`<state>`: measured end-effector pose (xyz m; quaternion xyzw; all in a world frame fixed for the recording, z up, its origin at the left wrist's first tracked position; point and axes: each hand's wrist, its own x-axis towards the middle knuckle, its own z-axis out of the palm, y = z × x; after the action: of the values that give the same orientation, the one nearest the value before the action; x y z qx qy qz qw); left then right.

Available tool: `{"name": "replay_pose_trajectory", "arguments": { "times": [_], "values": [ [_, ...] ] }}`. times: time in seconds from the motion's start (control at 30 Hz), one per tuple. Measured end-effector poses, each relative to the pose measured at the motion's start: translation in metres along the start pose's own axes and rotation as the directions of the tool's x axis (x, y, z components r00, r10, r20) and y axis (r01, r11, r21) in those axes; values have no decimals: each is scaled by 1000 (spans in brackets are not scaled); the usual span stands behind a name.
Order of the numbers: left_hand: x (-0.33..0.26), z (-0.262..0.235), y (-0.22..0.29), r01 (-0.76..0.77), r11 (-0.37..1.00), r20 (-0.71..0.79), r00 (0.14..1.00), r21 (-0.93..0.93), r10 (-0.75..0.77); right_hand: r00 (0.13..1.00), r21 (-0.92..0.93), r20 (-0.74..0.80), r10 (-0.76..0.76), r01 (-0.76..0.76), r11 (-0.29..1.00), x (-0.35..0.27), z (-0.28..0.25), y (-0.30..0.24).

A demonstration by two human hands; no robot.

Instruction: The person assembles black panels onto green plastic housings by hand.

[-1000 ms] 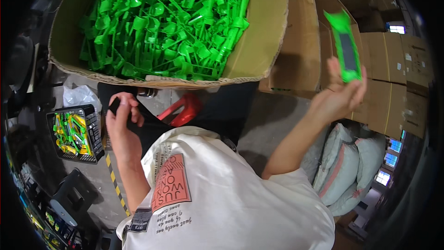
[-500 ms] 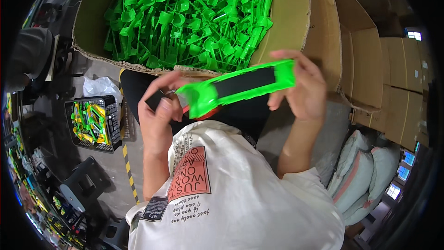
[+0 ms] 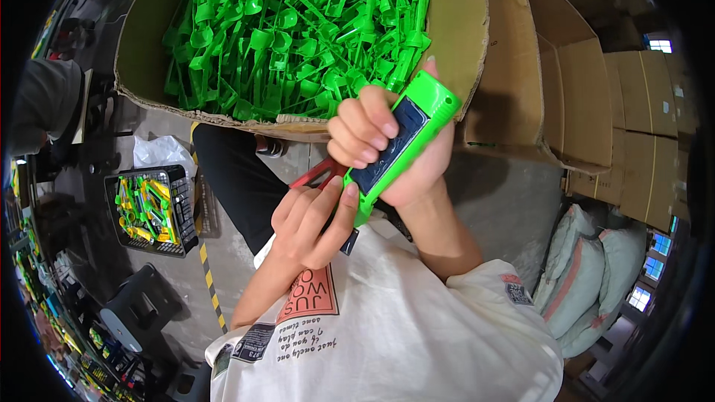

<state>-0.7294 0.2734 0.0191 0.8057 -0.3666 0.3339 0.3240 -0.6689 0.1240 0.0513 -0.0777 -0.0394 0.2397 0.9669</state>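
Observation:
My right hand [image 3: 411, 180] is wrapped around a long bright green plastic housing [image 3: 432, 95], its fingers curled over the dark glossy panel [image 3: 408, 120] set in the face. The housing slants from upper right down toward my lap. At its lower end, the fingers of my left hand [image 3: 307, 225] close on the green edge. A red looped handle [image 3: 320, 173] shows just beyond the left fingertips; what it belongs to is hidden. A small dark piece [image 3: 349, 242] sticks out below the left fingers. Ahead stands a large cardboard box [image 3: 454, 30] heaped with green plastic parts [image 3: 298, 37].
To the left, a black crate [image 3: 185, 208] holds green and yellow pieces, with a white plastic bag [image 3: 162, 152] behind it. Nearby is a dark stool [image 3: 138, 305]. Cardboard cartons [image 3: 573, 97] and pale sacks [image 3: 588, 275] line the right. A person's grey sleeve [image 3: 56, 100] appears far left.
The housing has turned from nearly level to a steep slant, its panel side now toward me. My right hand has wrapped around it; my left hand has moved right and nearer me.

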Motion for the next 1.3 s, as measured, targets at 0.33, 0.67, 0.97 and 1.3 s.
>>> {"name": "replay_pose_trajectory", "arguments": {
  "times": [0.33, 0.67, 0.97, 1.3],
  "values": [
    [-5, 9, -1, -43, 998, -35, 998, 44, 45, 999, -83, 24, 27, -25, 996, -3, 1, -7],
    [-4, 5, 1, 339, 875, -33, 927, -346, -372, 917, -455, -273, -291, 143, 879, -6, 17, -10],
    [3, 1, -8, 874, -105, 663, 277, -475, -695, 765, -975, -206, -610, -108, 194, -36, -4, -75],
    [-11, 1, -19, 800, -234, 618, 207, -553, -758, -70, -941, -202, -977, 288, 174, -110, -27, -187]
  ]
}}
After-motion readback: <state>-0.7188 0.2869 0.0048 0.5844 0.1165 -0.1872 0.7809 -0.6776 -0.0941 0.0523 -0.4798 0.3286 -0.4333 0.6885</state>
